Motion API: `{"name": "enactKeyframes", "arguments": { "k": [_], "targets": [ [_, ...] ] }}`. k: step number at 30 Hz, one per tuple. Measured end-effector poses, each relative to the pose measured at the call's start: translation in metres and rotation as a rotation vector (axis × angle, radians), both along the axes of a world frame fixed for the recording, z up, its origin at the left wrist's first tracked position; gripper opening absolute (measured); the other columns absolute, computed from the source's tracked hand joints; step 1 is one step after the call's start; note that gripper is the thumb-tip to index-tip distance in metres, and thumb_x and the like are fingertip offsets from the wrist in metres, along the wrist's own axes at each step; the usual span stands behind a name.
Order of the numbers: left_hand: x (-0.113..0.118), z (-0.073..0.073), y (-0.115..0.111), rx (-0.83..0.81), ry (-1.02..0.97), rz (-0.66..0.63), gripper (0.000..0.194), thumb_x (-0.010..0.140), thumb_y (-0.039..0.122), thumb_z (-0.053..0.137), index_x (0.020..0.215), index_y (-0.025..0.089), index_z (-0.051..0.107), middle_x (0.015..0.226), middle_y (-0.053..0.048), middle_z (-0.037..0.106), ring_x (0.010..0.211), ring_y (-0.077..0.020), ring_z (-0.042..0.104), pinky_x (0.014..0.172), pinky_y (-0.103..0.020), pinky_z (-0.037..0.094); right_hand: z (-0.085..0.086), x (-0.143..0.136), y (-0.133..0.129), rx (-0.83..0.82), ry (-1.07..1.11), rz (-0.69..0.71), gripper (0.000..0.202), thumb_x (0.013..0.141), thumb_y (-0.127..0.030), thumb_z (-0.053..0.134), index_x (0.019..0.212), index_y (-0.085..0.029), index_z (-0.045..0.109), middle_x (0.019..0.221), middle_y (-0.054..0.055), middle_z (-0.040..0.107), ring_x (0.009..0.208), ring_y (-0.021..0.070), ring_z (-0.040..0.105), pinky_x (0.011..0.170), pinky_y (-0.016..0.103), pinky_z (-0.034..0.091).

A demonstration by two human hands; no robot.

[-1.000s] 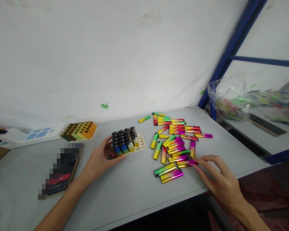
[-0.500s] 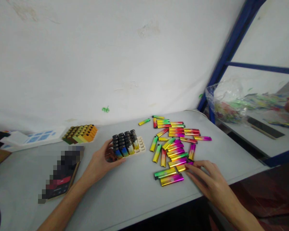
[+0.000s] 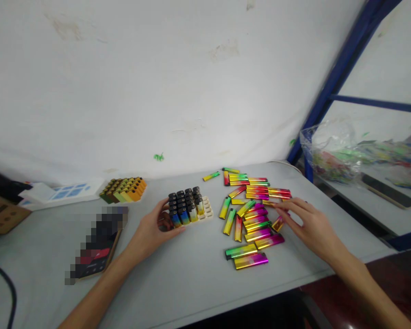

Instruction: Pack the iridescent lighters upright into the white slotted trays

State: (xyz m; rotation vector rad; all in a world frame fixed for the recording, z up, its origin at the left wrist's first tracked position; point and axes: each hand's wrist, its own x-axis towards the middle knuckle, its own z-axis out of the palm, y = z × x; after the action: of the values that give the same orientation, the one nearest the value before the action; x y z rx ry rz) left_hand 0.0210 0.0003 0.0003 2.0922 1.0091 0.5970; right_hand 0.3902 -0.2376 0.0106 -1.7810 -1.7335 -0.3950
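My left hand point(image 3: 157, 227) is curled round the left end of a white slotted tray point(image 3: 208, 209). Black-topped lighters point(image 3: 184, 212) stand upright in rows there, with bare slots at the tray's right end. To the right, shiny yellow, green, red and purple lighters point(image 3: 258, 214) lie in a loose pile. At the pile's right side, my right hand point(image 3: 303, 221) has thumb and fingers pinched together on a lighter point(image 3: 269, 204), mostly hidden by the fingertips. Another lighter point(image 3: 278, 223) lies just below those fingers.
A block of orange and green lighters point(image 3: 125, 188) stands back left by the wall. Nearer lies a phone point(image 3: 97, 256), partly pixelated, with a cardboard box point(image 3: 3, 212) at far left. A blue metal frame point(image 3: 324, 107) and a clear plastic bag point(image 3: 332, 151) are on the right.
My right hand has moved from the near part of the pile to its far right side. One purple-and-yellow lighter near the front has shifted. The left hand stays at the tray; the view has turned slightly.
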Motion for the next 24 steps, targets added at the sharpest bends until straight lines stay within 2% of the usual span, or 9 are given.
{"name": "enactKeyframes", "arguments": {
  "k": [3,6,9,12,15,19,21,24],
  "targets": [
    [0.0,0.0,0.0,0.022,-0.01,-0.016,0.092,0.073,0.056,0.083,0.145,0.017,0.043,0.121,-0.015,0.072,0.086,-0.026,0.075,0.077,-0.044,0.067,-0.003,0.018,0.021,-0.083,0.027,-0.042,0.028,0.105,-0.036,0.052,0.121,-0.022,0.072,0.118,0.012,0.073,0.107,0.0281,0.071,0.095,0.045,0.059],
    [-0.001,-0.002,0.001,0.039,-0.002,-0.008,0.091,0.072,0.056,0.083,0.144,0.018,0.044,0.123,-0.015,0.072,0.081,-0.0241,0.075,0.072,-0.041,0.067,-0.017,0.024,0.035,-0.169,0.024,-0.058,0.038,0.105,-0.041,0.051,0.13,-0.019,0.069,0.13,0.016,0.068,0.119,0.0322,0.066,0.104,0.051,0.055],
    [-0.001,-0.003,0.002,0.052,0.012,-0.002,0.089,0.071,0.054,0.083,0.143,0.019,0.045,0.121,-0.014,0.073,0.078,-0.0234,0.074,0.07,-0.038,0.066,-0.03,0.022,0.039,-0.239,0.008,-0.045,0.04,0.105,-0.042,0.049,0.132,-0.019,0.068,0.137,0.016,0.065,0.128,0.0339,0.061,0.11,0.055,0.051],
    [0.0,-0.002,0.002,0.053,0.024,0.007,0.09,0.07,0.054,0.083,0.144,0.019,0.044,0.118,-0.014,0.074,0.08,-0.0251,0.075,0.07,-0.038,0.065,-0.031,0.019,0.037,-0.235,0.033,-0.047,0.039,0.106,-0.041,0.048,0.132,-0.021,0.068,0.139,0.014,0.066,0.132,0.0329,0.06,0.113,0.055,0.048],
    [0.0,0.0,0.001,0.038,0.042,-0.001,0.09,0.072,0.058,0.081,0.144,0.018,0.043,0.116,-0.013,0.075,0.086,-0.0271,0.075,0.075,-0.04,0.065,-0.021,0.021,0.032,-0.178,0.071,-0.05,0.035,0.106,-0.038,0.048,0.126,-0.021,0.071,0.135,0.013,0.069,0.126,0.0299,0.064,0.111,0.049,0.051],
    [0.0,0.0,0.001,0.028,0.047,-0.009,0.093,0.071,0.06,0.081,0.145,0.017,0.042,0.113,-0.012,0.075,0.083,-0.027,0.075,0.075,-0.041,0.065,-0.006,0.035,0.022,-0.055,0.055,-0.127,0.031,0.105,-0.035,0.048,0.118,-0.021,0.073,0.118,0.011,0.075,0.11,0.0271,0.071,0.1,0.043,0.057],
    [-0.001,-0.001,0.002,0.027,0.054,-0.001,0.093,0.072,0.06,0.081,0.145,0.018,0.042,0.11,-0.011,0.076,0.084,-0.0276,0.076,0.075,-0.042,0.065,-0.006,0.044,0.015,0.009,0.023,-0.172,0.03,0.104,-0.035,0.049,0.112,-0.019,0.073,0.111,0.012,0.077,0.104,0.0273,0.073,0.097,0.042,0.058],
    [-0.001,-0.001,0.002,0.034,0.062,0.001,0.092,0.072,0.061,0.08,0.145,0.019,0.042,0.108,-0.01,0.076,0.087,-0.0283,0.076,0.076,-0.041,0.065,-0.015,0.057,0.003,0.036,-0.009,-0.228,0.03,0.103,-0.036,0.05,0.108,-0.018,0.073,0.109,0.012,0.077,0.102,0.028,0.073,0.096,0.042,0.058]
  ]
}}
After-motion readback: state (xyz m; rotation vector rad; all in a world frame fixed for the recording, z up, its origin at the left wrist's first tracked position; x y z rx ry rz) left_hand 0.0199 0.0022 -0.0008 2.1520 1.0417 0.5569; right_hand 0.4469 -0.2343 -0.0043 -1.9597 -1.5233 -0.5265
